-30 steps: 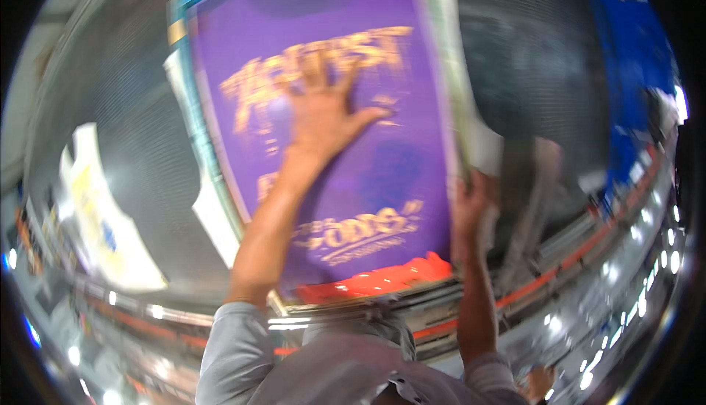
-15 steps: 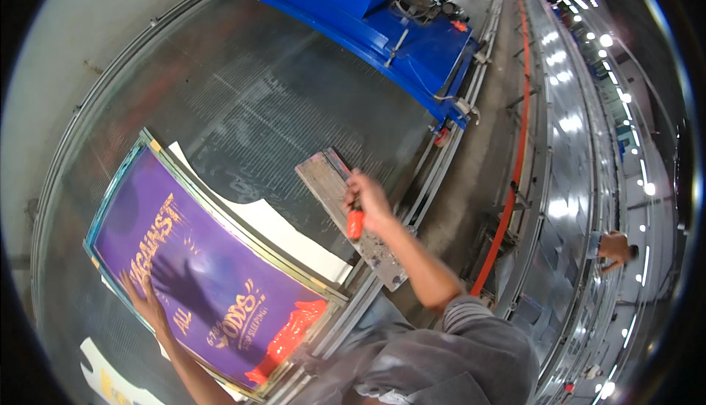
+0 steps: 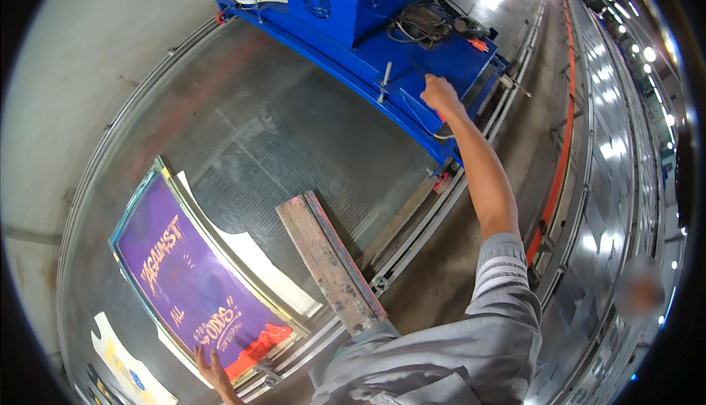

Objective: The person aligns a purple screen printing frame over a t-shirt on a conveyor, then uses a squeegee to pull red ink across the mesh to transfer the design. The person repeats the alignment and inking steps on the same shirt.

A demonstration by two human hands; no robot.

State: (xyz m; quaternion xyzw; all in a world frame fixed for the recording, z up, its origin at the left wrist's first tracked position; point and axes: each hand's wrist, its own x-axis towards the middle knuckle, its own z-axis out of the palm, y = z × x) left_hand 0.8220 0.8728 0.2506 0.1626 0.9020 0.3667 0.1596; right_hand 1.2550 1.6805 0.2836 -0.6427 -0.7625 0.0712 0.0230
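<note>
My right hand (image 3: 441, 98) is stretched out over the blue machine's deck, closed around a red-handled tool (image 3: 442, 117); the hand hides most of it. Near the lower edge of a purple printing screen (image 3: 184, 265), my left hand (image 3: 213, 375) rests with its fingers apart. Yellowish lettering stands out on the screen, and a pool of thick red ink (image 3: 257, 350) lies along its near right end. To the right of the screen lies a stained wooden squeegee (image 3: 327, 269) with a dark strip along it, its near end by my body.
White cut fabric (image 3: 268, 269) shows from under the screen; another printed piece (image 3: 121, 361) lies at left. The blue machine (image 3: 360, 45) straddles the long dark table (image 3: 294, 111) and carries coiled cable (image 3: 421, 23). Metal rails (image 3: 412, 251) edge the table. A blurred person (image 3: 641, 291) is far right.
My right hand has moved away from the squeegee, forward to the blue machine, with the red-handled tool. My left hand has slid from the screen's left side to its near edge. The view has shifted.
</note>
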